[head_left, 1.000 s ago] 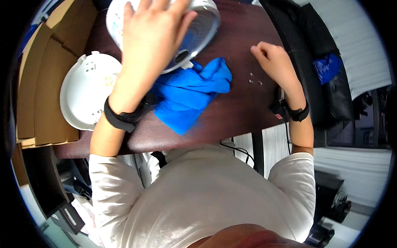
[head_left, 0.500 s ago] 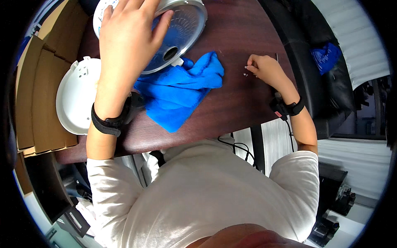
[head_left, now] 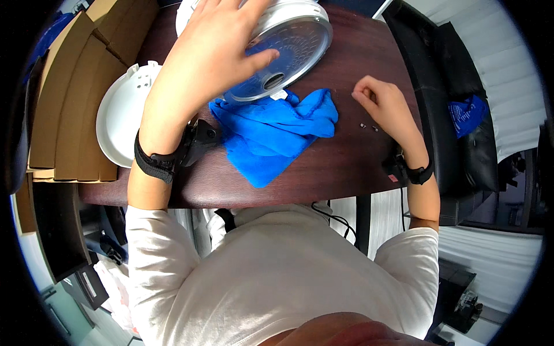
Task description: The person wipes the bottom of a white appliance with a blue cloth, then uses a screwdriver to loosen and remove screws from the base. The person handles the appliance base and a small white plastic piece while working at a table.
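A white round appliance (head_left: 297, 10) with a shiny ridged metal disc (head_left: 294, 52) on its face stands tilted at the table's far edge. My left hand (head_left: 222, 43) lies over its top with the thumb spread apart; its fingertips are cut off by the picture's upper edge. Below the disc a crumpled blue cloth (head_left: 271, 141) is spread on the table. My right hand (head_left: 384, 104) is at the right side with its fingers curled together; what they hold, if anything, is hidden. Close beneath that hand, several tiny pale pieces (head_left: 362, 125) lie on the table.
A white round cover (head_left: 118, 127) sits on the left of the dark reddish table (head_left: 323, 167). Brown cardboard boxes (head_left: 75, 109) line the left edge. A black sofa (head_left: 450, 109) with a blue packet (head_left: 468, 115) is at the right. Black bands with small devices circle both wrists.
My right hand has lifted off the tiny pieces, its fingers curled inward. My left hand stays on the appliance. The whole view has shifted, so the table's things appear further right.
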Tool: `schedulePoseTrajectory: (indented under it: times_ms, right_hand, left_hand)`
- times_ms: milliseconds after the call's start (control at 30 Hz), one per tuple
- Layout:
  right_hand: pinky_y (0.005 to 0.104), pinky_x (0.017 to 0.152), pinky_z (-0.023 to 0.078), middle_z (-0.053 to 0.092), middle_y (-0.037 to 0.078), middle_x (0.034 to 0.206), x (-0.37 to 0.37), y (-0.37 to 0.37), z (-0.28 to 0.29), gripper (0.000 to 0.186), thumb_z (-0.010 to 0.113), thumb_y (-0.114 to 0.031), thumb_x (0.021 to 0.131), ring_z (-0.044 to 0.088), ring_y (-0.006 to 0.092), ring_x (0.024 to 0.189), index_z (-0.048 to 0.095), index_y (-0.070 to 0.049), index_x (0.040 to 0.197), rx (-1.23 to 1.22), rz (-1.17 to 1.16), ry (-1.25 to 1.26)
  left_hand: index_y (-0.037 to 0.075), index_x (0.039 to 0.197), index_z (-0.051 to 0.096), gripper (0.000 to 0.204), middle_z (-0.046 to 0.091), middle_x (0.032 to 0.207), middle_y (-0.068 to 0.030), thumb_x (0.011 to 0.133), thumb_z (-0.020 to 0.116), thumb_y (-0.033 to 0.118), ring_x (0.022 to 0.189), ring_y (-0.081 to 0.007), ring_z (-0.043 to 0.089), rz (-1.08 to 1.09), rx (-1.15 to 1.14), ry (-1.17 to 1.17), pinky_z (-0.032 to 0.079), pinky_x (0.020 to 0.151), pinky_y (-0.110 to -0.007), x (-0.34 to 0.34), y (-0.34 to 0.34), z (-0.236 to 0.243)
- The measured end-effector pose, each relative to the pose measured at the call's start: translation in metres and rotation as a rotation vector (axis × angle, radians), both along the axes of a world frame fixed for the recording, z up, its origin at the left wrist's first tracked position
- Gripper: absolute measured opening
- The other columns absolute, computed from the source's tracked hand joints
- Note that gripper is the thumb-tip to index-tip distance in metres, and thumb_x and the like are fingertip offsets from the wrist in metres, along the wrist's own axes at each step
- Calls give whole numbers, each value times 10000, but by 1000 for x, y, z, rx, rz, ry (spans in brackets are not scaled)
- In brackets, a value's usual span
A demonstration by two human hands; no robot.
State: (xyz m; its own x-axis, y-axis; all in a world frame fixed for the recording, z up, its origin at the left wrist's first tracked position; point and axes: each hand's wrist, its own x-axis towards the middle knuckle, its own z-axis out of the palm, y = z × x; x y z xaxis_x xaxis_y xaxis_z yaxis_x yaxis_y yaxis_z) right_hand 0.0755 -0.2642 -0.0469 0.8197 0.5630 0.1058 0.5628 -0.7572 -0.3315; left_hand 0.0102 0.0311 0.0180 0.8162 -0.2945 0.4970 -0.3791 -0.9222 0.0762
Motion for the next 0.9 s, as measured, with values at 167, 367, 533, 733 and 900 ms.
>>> schedulePoseTrajectory:
  times_ms: [167,367,533,733,900]
  right_hand:
    - [278,521,430,597,71,681,-12,56,26,106,660,-151,849,559,166,542,603,-61,856,310,196,-62]
    - [249,486,410,591,50,672,-17,118,29,93,675,-136,836,540,107,508,627,-64,870,633,344,-108]
    - [239,485,415,608,62,710,-10,138,18,111,691,-110,819,546,96,504,631,-39,881,733,354,-112]
    - [255,509,447,622,74,740,-12,143,14,125,705,-127,813,572,136,529,637,-57,892,734,336,-147]
    - [272,511,463,634,74,739,-12,145,12,144,712,-136,808,598,172,542,623,-64,895,700,311,-240]
  left_hand:
    - [-17,1369,370,742,353,1368,-359,733,704,172,1289,-485,346,-14,-30,64,260,1104,-487,-6,7,5]
    - [-20,1383,360,722,387,1335,-355,758,675,159,1257,-476,382,-69,20,45,262,1093,-509,3,16,-2]
    - [-15,1372,383,697,409,1320,-340,763,668,169,1236,-462,407,-88,-2,5,273,1083,-505,3,14,-4]
    - [-7,1374,384,713,420,1313,-333,748,686,154,1233,-453,415,-76,18,-24,282,1077,-502,5,16,-7]
    - [-4,1373,386,713,423,1313,-330,747,692,147,1238,-451,414,-83,2,-7,281,1079,-501,5,15,-7]
